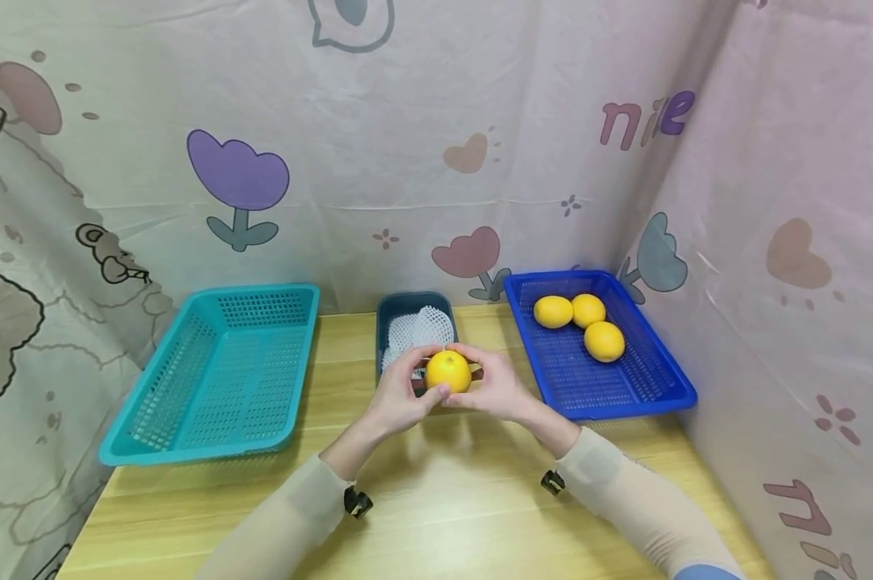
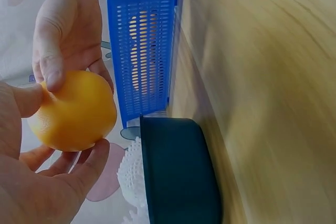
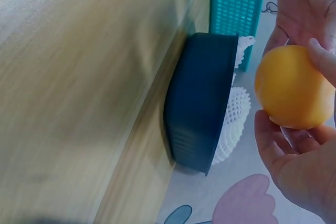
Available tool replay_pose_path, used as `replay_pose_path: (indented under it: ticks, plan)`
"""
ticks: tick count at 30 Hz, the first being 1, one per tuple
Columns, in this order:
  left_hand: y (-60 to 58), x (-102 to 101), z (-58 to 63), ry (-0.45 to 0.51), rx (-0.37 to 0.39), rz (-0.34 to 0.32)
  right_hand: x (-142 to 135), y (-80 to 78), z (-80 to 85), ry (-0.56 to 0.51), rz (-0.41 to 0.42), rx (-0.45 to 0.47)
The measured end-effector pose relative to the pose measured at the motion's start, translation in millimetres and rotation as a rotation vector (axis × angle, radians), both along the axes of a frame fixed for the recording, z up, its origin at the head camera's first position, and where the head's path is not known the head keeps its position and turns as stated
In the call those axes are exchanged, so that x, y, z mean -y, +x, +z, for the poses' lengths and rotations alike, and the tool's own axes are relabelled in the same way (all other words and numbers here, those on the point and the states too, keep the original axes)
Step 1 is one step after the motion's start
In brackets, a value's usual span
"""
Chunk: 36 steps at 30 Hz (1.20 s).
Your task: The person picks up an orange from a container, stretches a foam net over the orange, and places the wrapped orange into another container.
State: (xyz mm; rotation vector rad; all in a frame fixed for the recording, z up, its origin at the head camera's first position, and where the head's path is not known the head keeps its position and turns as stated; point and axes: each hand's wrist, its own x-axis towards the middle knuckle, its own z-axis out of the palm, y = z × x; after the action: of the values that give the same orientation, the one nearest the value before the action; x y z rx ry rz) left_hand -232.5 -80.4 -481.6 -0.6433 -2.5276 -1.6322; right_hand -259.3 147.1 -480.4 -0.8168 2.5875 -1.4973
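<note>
A round yellow-orange orange (image 1: pixel 448 372) is held up between both hands, above the wooden table. My left hand (image 1: pixel 400 395) grips its left side, thumb in front and fingers curled behind and underneath. From the other side my right hand (image 1: pixel 499 390) holds it the same way, fingers around the back, and the thumbs come close together at the front. In the left wrist view, the bare skin of the orange (image 2: pixel 79 111) shows between the two hands. Just behind the hands stands a small dark teal bin (image 3: pixel 202 98), with white foam net sleeves (image 1: pixel 431 327) inside.
At the left stands a large turquoise basket (image 1: pixel 222 366) with nothing in it. A blue basket (image 1: pixel 563 374) at the right holds three similar fruits (image 1: pixel 604 341). A printed curtain (image 1: pixel 378 161) hangs behind and along both sides of the table (image 1: pixel 444 499).
</note>
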Motion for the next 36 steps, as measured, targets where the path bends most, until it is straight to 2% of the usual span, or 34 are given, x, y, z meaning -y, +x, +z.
replay_pose_path:
  ticks: [9,13,26,36]
  plan:
    - [10.6,8,-6.0,0.016,0.019,-0.025,6,6.5,-7.3,0.022,0.022,0.021]
    - [14.4,12,-8.3,-0.005,0.008,-0.028,8,8.3,-10.3,0.018,0.039,0.025]
    - [19.2,18,-20.1,-0.064,-0.034,-0.011,12,8.6,-17.7,0.075,0.101,0.008]
    - [21.2,25,-25.7,-0.083,-0.039,-0.044,15,9.2,-26.3,0.068,0.133,0.027]
